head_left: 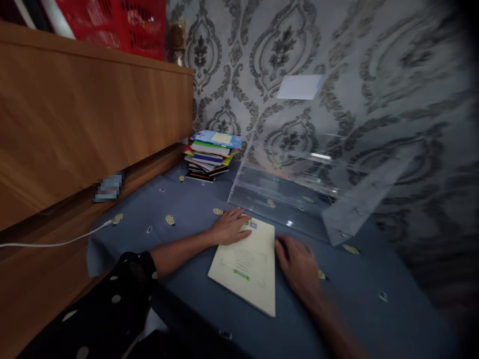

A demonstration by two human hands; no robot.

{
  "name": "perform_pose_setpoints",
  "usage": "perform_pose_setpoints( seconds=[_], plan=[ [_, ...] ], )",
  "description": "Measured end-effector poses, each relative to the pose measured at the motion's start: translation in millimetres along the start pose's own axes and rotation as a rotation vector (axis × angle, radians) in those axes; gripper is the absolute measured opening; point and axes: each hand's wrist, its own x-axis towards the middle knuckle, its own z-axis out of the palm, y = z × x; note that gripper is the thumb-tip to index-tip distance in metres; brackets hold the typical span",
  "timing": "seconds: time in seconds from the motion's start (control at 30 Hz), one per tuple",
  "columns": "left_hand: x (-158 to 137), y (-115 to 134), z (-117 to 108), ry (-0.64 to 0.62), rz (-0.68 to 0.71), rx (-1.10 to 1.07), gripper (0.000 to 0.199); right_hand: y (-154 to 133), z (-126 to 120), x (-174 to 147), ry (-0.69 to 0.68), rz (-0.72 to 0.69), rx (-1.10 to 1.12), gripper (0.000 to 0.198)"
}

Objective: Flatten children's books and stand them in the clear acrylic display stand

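A cream-coloured book (250,269) with green print lies flat on the blue patterned cloth (179,284) in front of me. My left hand (232,227) rests on its upper left corner, fingers stretched out and apart. Beside the book's right edge is my right hand (297,262), slightly blurred, its fingers partly curled near the upper right side. Whether those fingertips touch the book I cannot tell. Just beyond the book stands a clear acrylic rack (284,199) with tiers and slanted sides.
A stack of several books (211,154) sits at the back left. Along the left runs a wooden cabinet (97,109) with a red plastic basket (123,25) on top. A white cable (56,244) reaches the cloth. Behind the rack rises a patterned wall (232,60).
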Motion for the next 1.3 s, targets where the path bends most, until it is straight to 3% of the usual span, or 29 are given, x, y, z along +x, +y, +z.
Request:
perform_pose_setpoints(
  seconds=[0.17, 0.37, 0.6, 0.87, 1.13, 1.3],
  plan=[
    [2, -8, 6, 0.016, 0.006, 0.008, 0.051, -14, -1, -2, -0.064, 0.009, 0.091, 0.032],
    [4, -25, 12, 0.14, 0.115, -0.088, 0.04, -13, 0, -6, -0.057, 0.017, 0.096, 0.027],
    [5, -29, 14, 0.236, 0.065, -0.08, 0.034, -8, 3, -7, -0.039, 0.006, 0.14, 0.027],
    [4, -8, -2, 0.173, 0.075, 0.08, 0.03, 12, 19, -7, 0.029, -0.048, 0.197, 0.037],
    [2, -7, -5, 0.159, 0.073, 0.117, 0.028, 23, 32, 5, -0.022, 0.028, 0.191, 0.05],
    [2, -7, -4, 0.154, 0.057, 0.1, 0.026, 23, 45, 5, 0.02, 0.027, 0.102, 0.051]
  ],
)
